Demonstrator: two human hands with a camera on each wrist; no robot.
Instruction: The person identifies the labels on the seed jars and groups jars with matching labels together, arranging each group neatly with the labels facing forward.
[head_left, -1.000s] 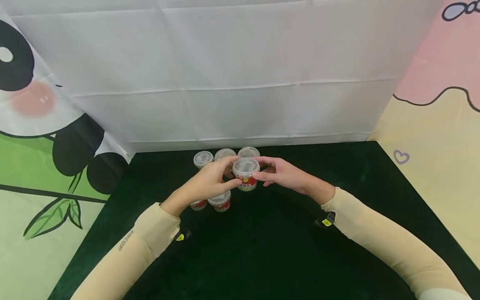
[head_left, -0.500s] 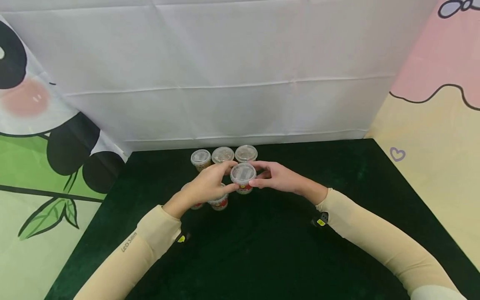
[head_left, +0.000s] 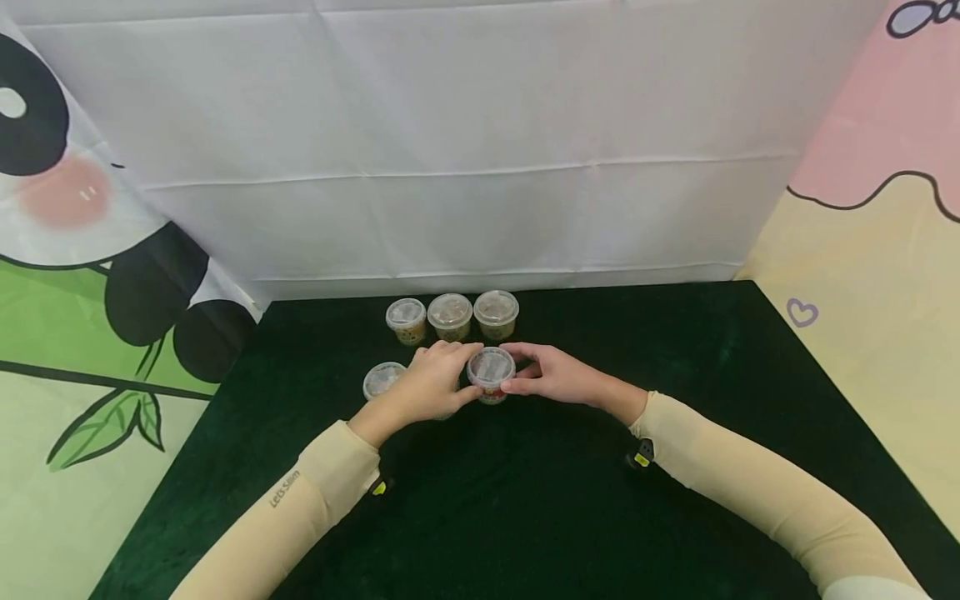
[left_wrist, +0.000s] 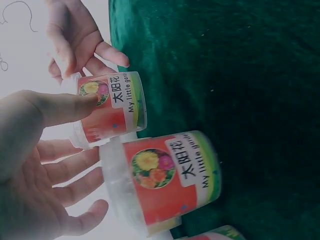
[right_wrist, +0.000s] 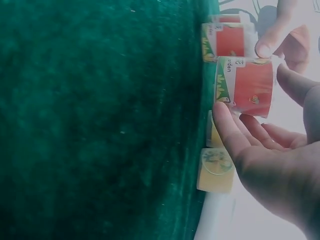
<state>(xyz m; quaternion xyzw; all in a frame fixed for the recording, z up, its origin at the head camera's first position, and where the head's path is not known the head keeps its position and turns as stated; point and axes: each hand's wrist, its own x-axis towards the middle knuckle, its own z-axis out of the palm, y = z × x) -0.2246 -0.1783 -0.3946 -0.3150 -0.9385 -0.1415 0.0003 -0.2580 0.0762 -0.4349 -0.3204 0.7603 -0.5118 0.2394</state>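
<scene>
Both hands are at a small lidded plastic tub (head_left: pixel 491 377) with a red flower label reading "My little garden". My left hand (head_left: pixel 429 385) holds its left side, thumb in front and fingers behind. From the right, my right hand (head_left: pixel 558 375) pinches it between thumb and fingers. Upright in the left wrist view, a matching red-label tub (left_wrist: pixel 165 175) stands beside the held one. In the head view the left hand mostly hides that neighbour. Another lidded tub (head_left: pixel 382 378) shows left of the left hand. Whether the held tub's base touches the cloth is unclear.
Behind stands a row of lidded tubs: a left one (head_left: pixel 406 322), a middle one (head_left: pixel 450 317) and a right one (head_left: pixel 496 316). A dark green cloth (head_left: pixel 510 500) covers the table. A white sheet (head_left: pixel 480 225) hangs along its back edge.
Both hands have brought the red-label tub lower and nearer to me, in line with the front tubs. The back row now shows more fully, while the left hand covers more of the front neighbour.
</scene>
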